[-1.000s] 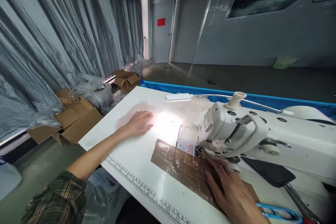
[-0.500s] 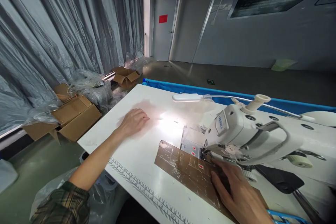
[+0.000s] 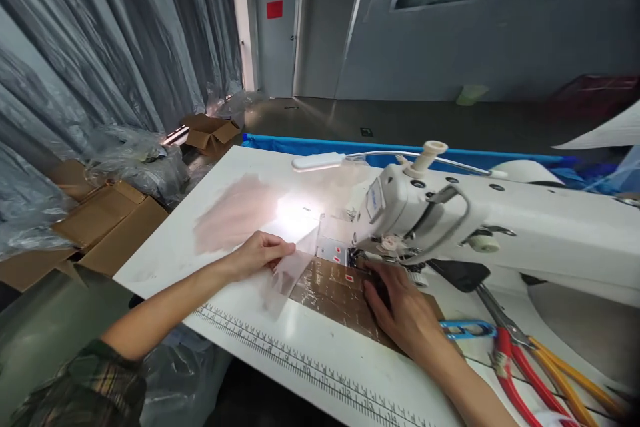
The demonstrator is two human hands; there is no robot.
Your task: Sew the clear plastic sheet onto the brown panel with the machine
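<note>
My left hand (image 3: 261, 255) pinches the edge of a thin, sheer piece of fabric (image 3: 286, 279). The fabric hangs over the left end of a brown tape-covered strip (image 3: 327, 295) and is blurred by motion. To its right, my right hand (image 3: 400, 297) rests on that strip, thumb apart from the fingers, fingertips reaching beside the presser foot (image 3: 354, 257). The needle area is partly hidden. Above stands a white sewing machine (image 3: 440, 213). A metal plate with red marks (image 3: 330, 250) lies left of the foot. Pale pinkish sheer pieces (image 3: 235, 210) lie behind my left hand.
A printed ruler (image 3: 300, 367) runs along the white table's front edge. Right of my right hand lie blue thread snips (image 3: 467, 329) and red-handled scissors (image 3: 507, 360), with yellow handles (image 3: 565, 373) nearby. A lamp (image 3: 319, 161) lights the table. Cardboard boxes (image 3: 120, 227) stand on the floor.
My left hand has gone from the pale pieces toward the machine and now holds a sheer piece. My right hand stays on the brown strip. The view has turned right.
</note>
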